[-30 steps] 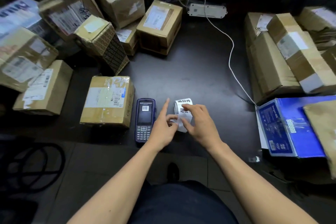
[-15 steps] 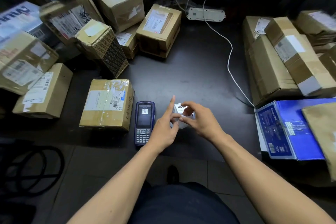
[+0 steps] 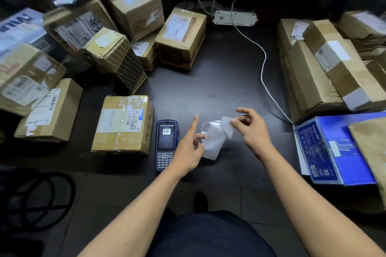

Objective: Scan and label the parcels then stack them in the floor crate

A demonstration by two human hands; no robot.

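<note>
A white label roll (image 3: 213,140) hangs just above the dark table (image 3: 219,81) near its front edge. My left hand (image 3: 188,148) pinches the roll's left side, index finger pointing up. My right hand (image 3: 250,131) pinches a label (image 3: 227,126) peeled off the roll's top. A blue handheld scanner (image 3: 166,144) lies flat left of my left hand, barcode on its screen. Left of the scanner sits a taped cardboard parcel (image 3: 123,124) with a shipping label on top.
Cardboard parcels are piled at the left (image 3: 48,110) and back left (image 3: 179,37), and more stack up at the right (image 3: 325,69). A blue box (image 3: 334,150) overhangs the right front edge. A power strip (image 3: 235,18) and its white cable (image 3: 264,64) cross the back.
My right hand has moved up and to the right, peeling a label away from the roll. My left hand stays on the roll, which has tipped and unrolled a little.
</note>
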